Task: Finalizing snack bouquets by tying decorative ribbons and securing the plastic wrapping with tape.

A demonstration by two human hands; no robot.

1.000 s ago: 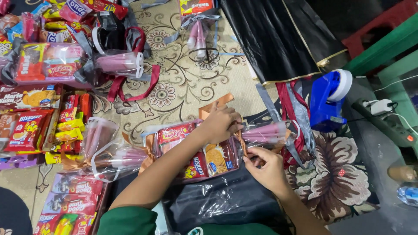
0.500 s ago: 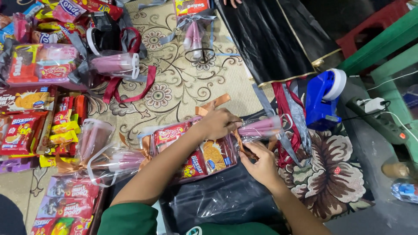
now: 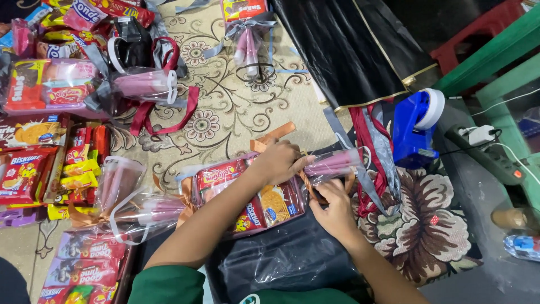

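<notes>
A clear cellophane parcel of snack packets lies on the patterned carpet in front of me. My left hand clamps its gathered neck, where pinkish plastic bunches out to the right. My right hand is just below the neck, its fingers pinching a brown-orange ribbon that wraps around it. Another end of the ribbon sticks out beyond my left hand.
A blue tape dispenser sits to the right beside red and grey ribbons. Wrapped parcels and snack boxes crowd the left. Black plastic sheets lie at top and bottom. A power strip lies at right.
Both hands stay at the parcel's neck. My right hand has shifted slightly up toward the ribbon under the neck; the view has drifted a little.
</notes>
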